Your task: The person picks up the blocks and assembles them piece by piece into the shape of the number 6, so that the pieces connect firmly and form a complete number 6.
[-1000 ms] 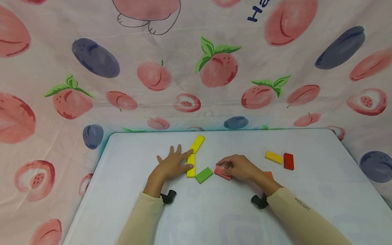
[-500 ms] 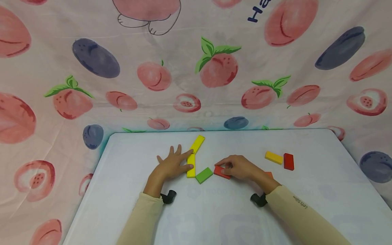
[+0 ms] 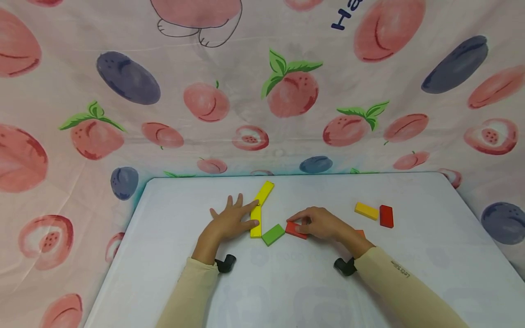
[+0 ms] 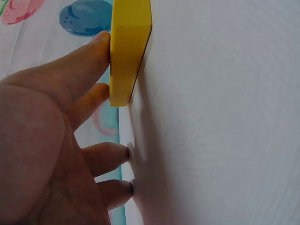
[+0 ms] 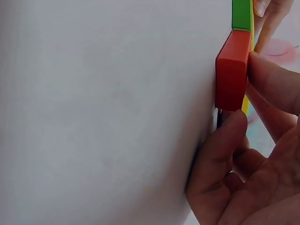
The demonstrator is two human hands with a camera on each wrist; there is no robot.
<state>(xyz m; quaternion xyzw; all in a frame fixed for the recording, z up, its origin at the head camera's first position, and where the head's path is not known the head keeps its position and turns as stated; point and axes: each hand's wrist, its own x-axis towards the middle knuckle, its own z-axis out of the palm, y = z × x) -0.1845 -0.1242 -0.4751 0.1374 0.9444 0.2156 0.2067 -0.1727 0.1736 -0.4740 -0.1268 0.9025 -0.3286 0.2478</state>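
Two yellow blocks lie end to end at an angle, the far block (image 3: 265, 191) and the near block (image 3: 256, 231). My left hand (image 3: 227, 222) rests on them with fingers spread, its thumb on the near block and index finger where the two meet. A green block (image 3: 273, 235) slants away from the near yellow block's lower end. Beyond it, a red block (image 3: 295, 230) has its left end right at the green block's corner. My right hand (image 3: 323, 224) pinches this red block; in the right wrist view the thumb and a finger are against it, other fingers curled.
On the right of the white table (image 3: 295, 291) lie an amber block (image 3: 367, 211) and a dark red block (image 3: 386, 216). An orange block (image 3: 361, 233) is mostly hidden behind my right wrist. A fruit-print cloth (image 3: 246, 59) hangs behind the table.
My right hand and the red block have shifted slightly left, closer to the green block. The left hand and the yellow and green blocks have stayed in place.
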